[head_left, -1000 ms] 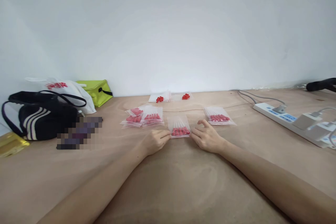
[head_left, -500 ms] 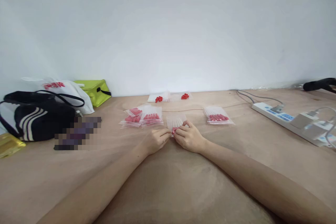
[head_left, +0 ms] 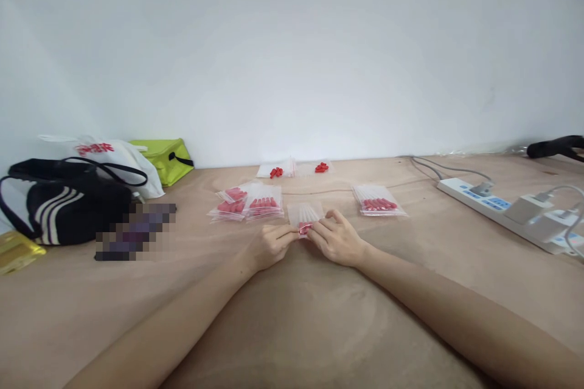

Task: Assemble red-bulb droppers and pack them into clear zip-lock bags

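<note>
Between my hands a clear zip bag lies on the table, with thin white sticks and red ends showing inside it. My left hand pinches the bag's near edge at its left corner. The fingers of my right hand are closed on the same near edge, farther right, and cover part of the red ends. To the left, overlapping filled zip bags with red ends lie in piles. On the right sits another stack of filled zip bags.
Two groups of loose red pieces lie on clear bags near the wall. A black bag, a white plastic bag and a lime-green bag stand at left. A power strip with plugged-in chargers occupies the right side.
My right hand has slid a little to the right along the near edge, uncovering more of the red ends. My left hand stays at the left corner.
</note>
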A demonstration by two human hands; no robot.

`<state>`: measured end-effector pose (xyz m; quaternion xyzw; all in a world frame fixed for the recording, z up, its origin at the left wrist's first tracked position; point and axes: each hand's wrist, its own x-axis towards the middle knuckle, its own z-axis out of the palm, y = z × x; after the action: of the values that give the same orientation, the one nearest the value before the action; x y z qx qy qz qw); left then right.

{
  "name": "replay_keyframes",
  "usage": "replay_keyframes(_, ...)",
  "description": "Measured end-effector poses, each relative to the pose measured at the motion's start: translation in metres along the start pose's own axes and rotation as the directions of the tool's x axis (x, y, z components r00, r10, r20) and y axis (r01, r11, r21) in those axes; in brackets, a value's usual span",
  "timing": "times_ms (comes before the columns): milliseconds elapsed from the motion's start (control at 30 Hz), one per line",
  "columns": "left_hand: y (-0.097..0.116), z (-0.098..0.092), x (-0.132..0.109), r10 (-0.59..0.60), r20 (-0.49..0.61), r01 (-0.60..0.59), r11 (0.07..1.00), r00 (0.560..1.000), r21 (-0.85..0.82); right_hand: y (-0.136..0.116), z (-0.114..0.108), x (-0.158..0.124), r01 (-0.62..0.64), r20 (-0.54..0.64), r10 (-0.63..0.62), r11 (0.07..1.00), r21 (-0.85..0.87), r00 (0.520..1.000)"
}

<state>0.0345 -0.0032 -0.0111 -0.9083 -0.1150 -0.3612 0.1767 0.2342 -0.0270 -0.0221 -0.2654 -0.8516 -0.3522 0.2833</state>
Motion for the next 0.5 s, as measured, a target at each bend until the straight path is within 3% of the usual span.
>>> replay_keyframes(133,-0.001,0.001,-0.001,-0.053,-0.024,0.052,0.997,0.998,-0.058,0.007,-0.001,-0.009,-0.072,0.012,0.072,0.997,0.029,0.997)
replay_keyframes(300,-0.001,0.006,0.001,-0.070,-0.029,0.067,0.995,0.997,-0.074,0.005,0.003,-0.007,0.000,-0.073,0.003,0.999,0.033,0.997)
replay_keyframes(500,-0.001,0.011,0.003,0.060,-0.035,-0.060,0.998,0.998,-0.015,0.000,0.004,0.003,0.101,-0.138,-0.098,0.995,0.017,0.986)
